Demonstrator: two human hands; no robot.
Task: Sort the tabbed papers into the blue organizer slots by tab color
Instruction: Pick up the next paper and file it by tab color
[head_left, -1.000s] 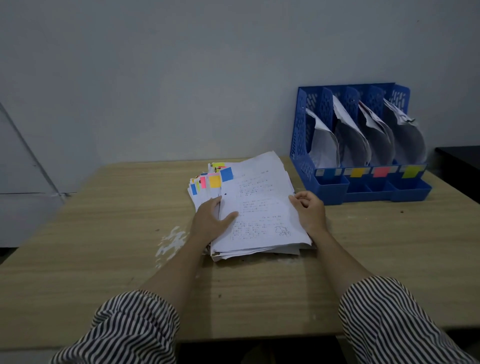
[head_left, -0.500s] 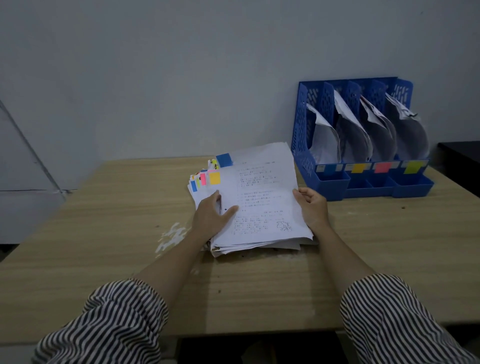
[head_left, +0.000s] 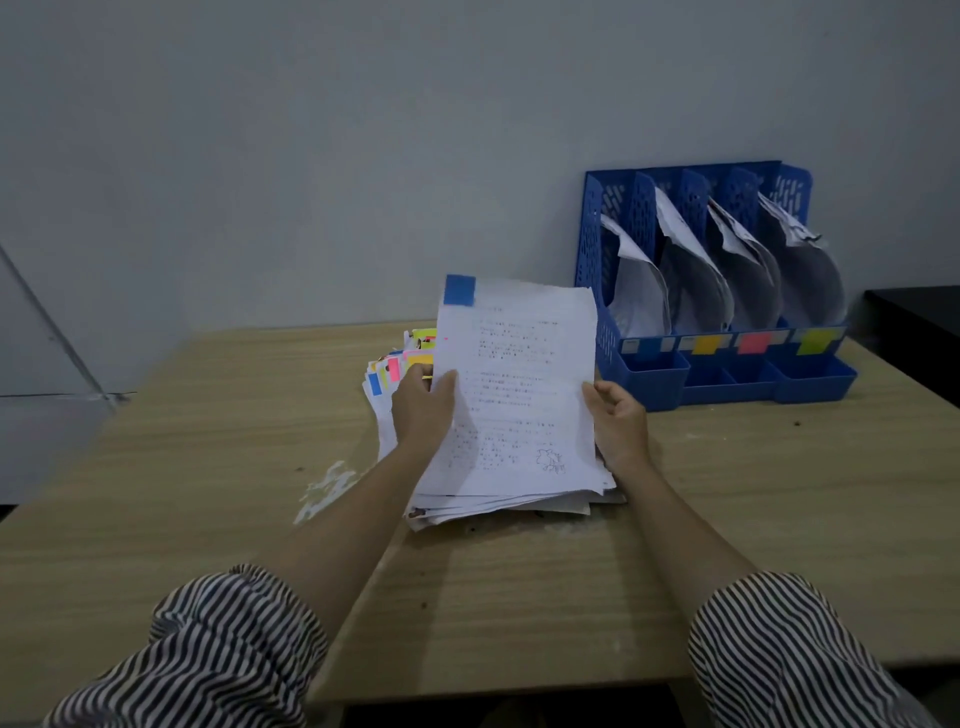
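Observation:
A white printed sheet with a blue tab at its top left corner is tilted up off the paper stack. My left hand grips its left edge, thumb on the front. My right hand holds its right edge with curled fingers. Under it the stack lies on the table, with pink, yellow and blue tabs fanned out at the far left. The blue organizer stands at the back right, with several slots holding curled papers and marked blue, yellow, pink and green.
The wooden table has a white scuffed patch left of the stack. A dark surface lies beyond the table's right edge. A grey wall stands close behind.
Both hands have lifted the blue-tabbed top sheet up from the stack, so that its far end now stands above the other tabs. The stack stays in place.

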